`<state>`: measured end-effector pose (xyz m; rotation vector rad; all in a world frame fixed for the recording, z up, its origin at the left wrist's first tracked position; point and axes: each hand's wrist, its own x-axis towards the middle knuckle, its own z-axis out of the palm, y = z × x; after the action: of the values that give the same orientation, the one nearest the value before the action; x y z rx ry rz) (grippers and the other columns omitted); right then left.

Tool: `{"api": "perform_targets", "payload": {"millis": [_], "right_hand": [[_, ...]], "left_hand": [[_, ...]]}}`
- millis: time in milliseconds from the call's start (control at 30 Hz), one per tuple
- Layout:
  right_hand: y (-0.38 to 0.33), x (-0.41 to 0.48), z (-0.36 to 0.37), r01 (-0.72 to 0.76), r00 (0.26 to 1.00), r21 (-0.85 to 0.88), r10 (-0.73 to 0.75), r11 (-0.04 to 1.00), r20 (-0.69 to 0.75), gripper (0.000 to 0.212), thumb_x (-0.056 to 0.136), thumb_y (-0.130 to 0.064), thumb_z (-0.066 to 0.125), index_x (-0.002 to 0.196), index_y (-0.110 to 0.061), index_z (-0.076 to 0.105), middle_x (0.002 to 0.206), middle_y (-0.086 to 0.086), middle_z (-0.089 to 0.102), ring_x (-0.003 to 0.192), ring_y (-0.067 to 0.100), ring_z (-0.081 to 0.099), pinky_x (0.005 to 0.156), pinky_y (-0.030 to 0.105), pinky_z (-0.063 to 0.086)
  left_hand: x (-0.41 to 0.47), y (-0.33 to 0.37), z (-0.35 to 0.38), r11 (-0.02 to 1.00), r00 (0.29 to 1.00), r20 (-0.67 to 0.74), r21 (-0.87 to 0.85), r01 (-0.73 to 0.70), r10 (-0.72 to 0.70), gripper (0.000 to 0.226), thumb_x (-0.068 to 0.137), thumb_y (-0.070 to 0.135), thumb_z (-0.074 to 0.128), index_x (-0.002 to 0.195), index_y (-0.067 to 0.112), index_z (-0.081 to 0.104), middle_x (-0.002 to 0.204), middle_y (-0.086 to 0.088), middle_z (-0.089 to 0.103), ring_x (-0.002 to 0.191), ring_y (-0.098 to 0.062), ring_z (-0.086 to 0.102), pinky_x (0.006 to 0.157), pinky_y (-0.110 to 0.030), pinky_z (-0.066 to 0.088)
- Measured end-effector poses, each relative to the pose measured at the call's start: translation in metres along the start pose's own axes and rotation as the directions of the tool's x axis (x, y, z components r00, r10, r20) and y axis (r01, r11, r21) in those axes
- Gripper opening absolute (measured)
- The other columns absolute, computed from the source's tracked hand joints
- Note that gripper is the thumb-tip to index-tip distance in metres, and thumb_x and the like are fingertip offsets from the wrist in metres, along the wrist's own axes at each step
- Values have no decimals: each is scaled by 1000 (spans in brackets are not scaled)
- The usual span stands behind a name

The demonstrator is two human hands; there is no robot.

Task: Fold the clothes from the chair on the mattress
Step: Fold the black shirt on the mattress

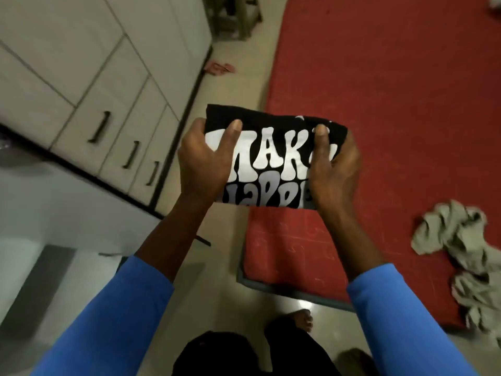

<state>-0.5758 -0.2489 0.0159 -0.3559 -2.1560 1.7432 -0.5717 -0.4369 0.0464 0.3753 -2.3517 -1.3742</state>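
A black T-shirt (271, 161) with big white lettering is folded into a small rectangle and held in the air over the floor at the mattress's left edge. My left hand (202, 164) grips its left side, thumb on top. My right hand (334, 169) grips its right side, thumb pressed on the print. The red mattress (379, 90) lies on the floor to the right. A crumpled grey-green garment (466, 256) lies on the mattress at the lower right. The chair is out of view.
White cabinets with dark handles (103, 85) line the left side. A pink slipper (219, 68) lies on the tiled floor beside them. Stool legs (238, 17) stand at the top. My bare foot (302, 320) is on the floor at the mattress corner.
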Motion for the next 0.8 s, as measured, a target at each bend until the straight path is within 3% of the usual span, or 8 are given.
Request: {"api": "perform_targets", "payload": {"millis": [100,300,433,533,700,800], "right_hand": [[-58,-41,39,77,982,54,-85,996,170,24,102,-41,61,110,-21,72,95,-11,75,89,-1,69,77,23,55],[-146,-163,120,104,820,125,-156,987,551,28,98,-51,64,106,-26,73,93,-8,77,88,7,73,82,42,62],[-192,-251,166,29,692,156,-132,987,710,30,95,-55,65,104,-28,73,93,-10,78,87,7,74,86,43,62],[-233,-325,199,-136,504,188,-95,973,859,31,91,-46,75,111,-23,70,101,-1,80,92,18,77,86,49,63],[-292,-415,252,-399,102,106,-71,911,992,47,85,-13,81,129,-14,64,114,10,77,100,31,76,81,52,63],[-320,-463,291,-450,-42,71,-101,890,994,36,88,-12,75,124,-9,68,109,15,78,98,34,76,74,48,65]], "left_hand": [[-15,-2,-96,991,988,-110,-93,100,-110,40,89,58,71,106,21,70,95,6,76,87,-8,74,79,-39,63],[-88,-28,-285,946,917,-276,-227,229,-288,26,96,44,70,110,22,67,97,4,77,87,-11,76,73,-30,62],[-142,-39,-395,913,879,-304,-296,279,-367,31,92,33,77,119,24,66,108,4,77,95,-12,76,82,-36,62],[-187,-39,-478,881,837,-355,-382,277,-417,36,88,23,81,122,21,67,108,1,79,98,-20,77,82,-41,62],[-232,-40,-594,798,716,-453,-552,243,-531,32,89,18,79,119,10,72,106,-11,79,97,-31,77,89,-51,61],[-248,-45,-647,752,676,-474,-633,182,-563,35,91,19,75,124,9,71,112,-16,77,103,-35,75,96,-57,57]]}}
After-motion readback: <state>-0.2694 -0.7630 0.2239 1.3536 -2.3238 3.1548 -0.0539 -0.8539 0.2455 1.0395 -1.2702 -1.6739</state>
